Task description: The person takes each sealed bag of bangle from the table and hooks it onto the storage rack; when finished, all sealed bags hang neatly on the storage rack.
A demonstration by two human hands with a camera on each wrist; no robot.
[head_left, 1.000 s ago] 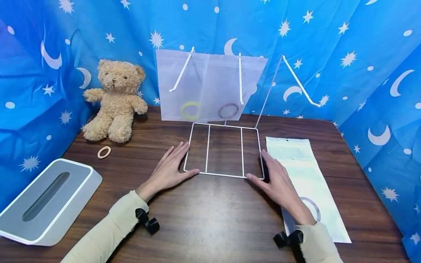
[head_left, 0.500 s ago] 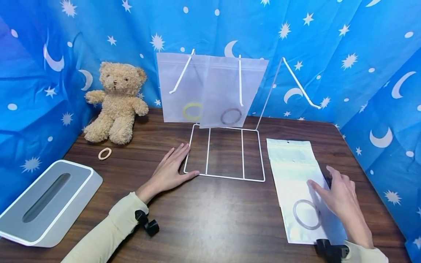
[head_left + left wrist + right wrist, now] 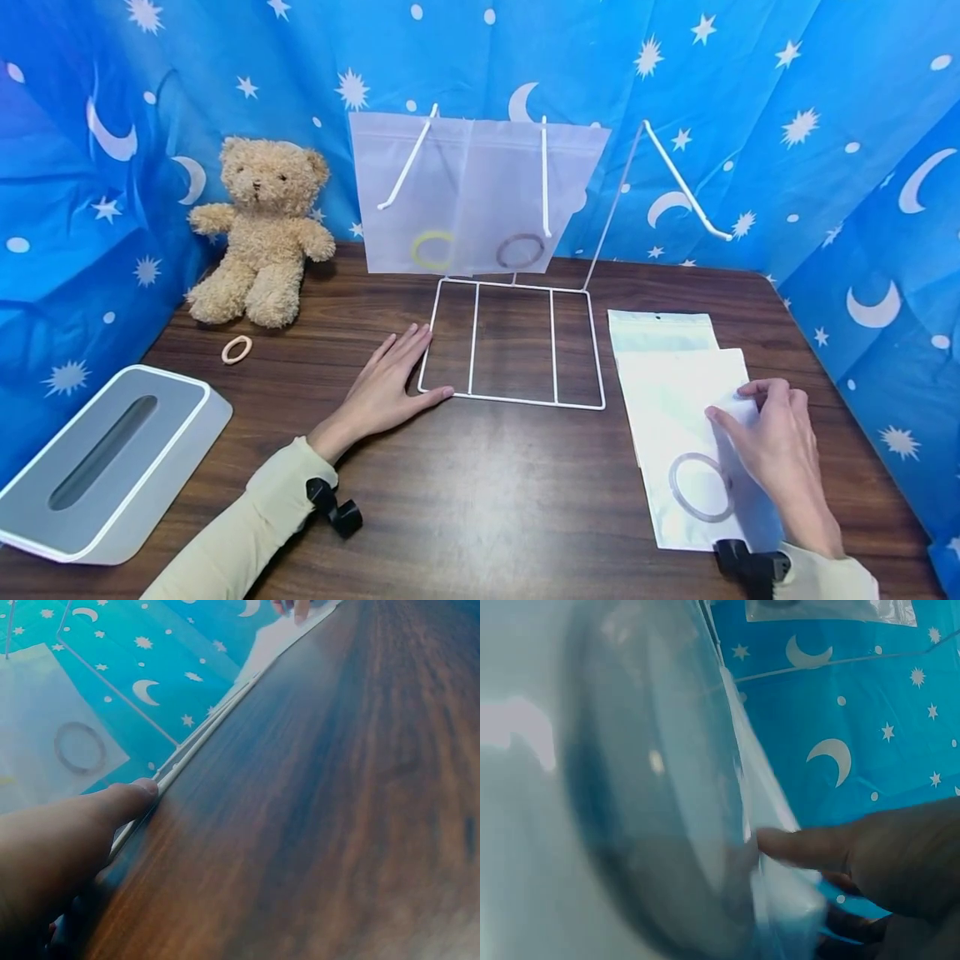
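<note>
My left hand (image 3: 386, 375) rests spread on the table at the left front corner of a white wire display rack (image 3: 517, 402), its straight thumb touching the front bar. To the right, my right hand (image 3: 776, 442) pinches the side edge of the top zip bag (image 3: 697, 400), a flat white pouch with a grey ring (image 3: 701, 487) showing through it. In the right wrist view the thumb (image 3: 802, 847) lies against the bag's edge, with the other fingers behind. Another white bag (image 3: 660, 331) lies underneath, mostly covered.
Two frosted bags hang from the rack's hooks, one with a yellow ring (image 3: 432, 248), one with a dark ring (image 3: 521, 250). The third hook (image 3: 686, 179) holds nothing. A teddy bear (image 3: 258, 233), a small wooden ring (image 3: 236, 350) and a tissue box (image 3: 112, 458) stand or lie at left.
My right hand has left the rack's right front corner, moved right to the bags and taken hold of the top one, whose upper end has shifted right. The left hand stays put.
</note>
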